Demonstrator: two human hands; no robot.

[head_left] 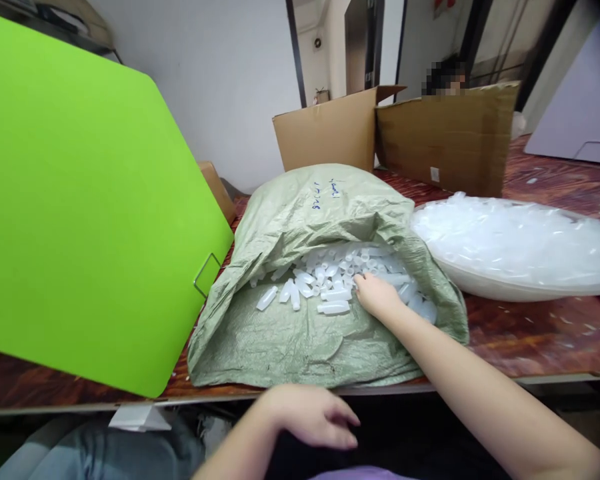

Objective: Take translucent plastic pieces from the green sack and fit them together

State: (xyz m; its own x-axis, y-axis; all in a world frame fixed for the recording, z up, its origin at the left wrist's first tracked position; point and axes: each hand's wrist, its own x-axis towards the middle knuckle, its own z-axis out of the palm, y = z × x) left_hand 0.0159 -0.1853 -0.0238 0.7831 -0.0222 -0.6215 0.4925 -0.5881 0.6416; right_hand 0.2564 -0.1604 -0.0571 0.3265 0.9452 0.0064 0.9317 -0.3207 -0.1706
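Note:
A pale green woven sack (pixel 305 353) lies on its side, its mouth facing me. Small translucent white plastic bottles (pixel 334 307) spill in a heap onto its lower flap. My right hand (pixel 377 293) reaches into the sack mouth, fingers bent together among the bottles. Whether one is between the fingertips cannot be made out. Nearer to me, my left hand (pixel 315 417) hangs just in front of the table edge, below the sack. Its fingers are loosely curved and apart, with nothing visible in them.
A large bowl (pixel 510 288) heaped with clear plastic pieces stands right of the sack. At left, a bright green board (pixel 95 200) with a wire handle leans over the red-brown table (pixel 530 340). Behind are cardboard boxes (pixel 330 133) and a person's head, partly hidden.

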